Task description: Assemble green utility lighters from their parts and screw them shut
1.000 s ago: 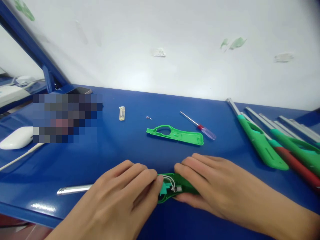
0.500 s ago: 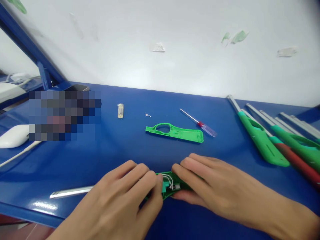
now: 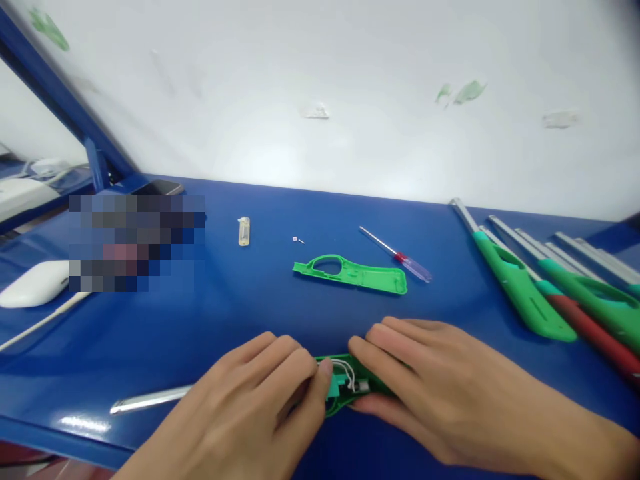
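Note:
Between my hands lies an opened green gas lighter (image 3: 345, 390), with white wires and a teal part showing inside its half shell. My left hand (image 3: 250, 397) is closed on its nozzle end, thumb bent over the teal part. A long metal tube (image 3: 150, 400) sticks out to the left from under that hand. My right hand (image 3: 425, 380) grips the handle end, fingers on top and thumb below. Much of the lighter is hidden by both hands. Beyond them rests the loose green shell half (image 3: 377, 278), its inside facing up.
A screwdriver (image 3: 400, 257) with a purple handle lies behind the shell half. Further left are tiny parts (image 3: 296, 239) and a clear fuel tank (image 3: 244, 232). Several long lighters (image 3: 525, 287) fill the right side. A white mouse-like object (image 3: 35, 283) and cable sit at left.
The whole view has shifted slightly, with the scene lower in the picture. Both hands keep their hold on the lighter, with barely any change in finger position.

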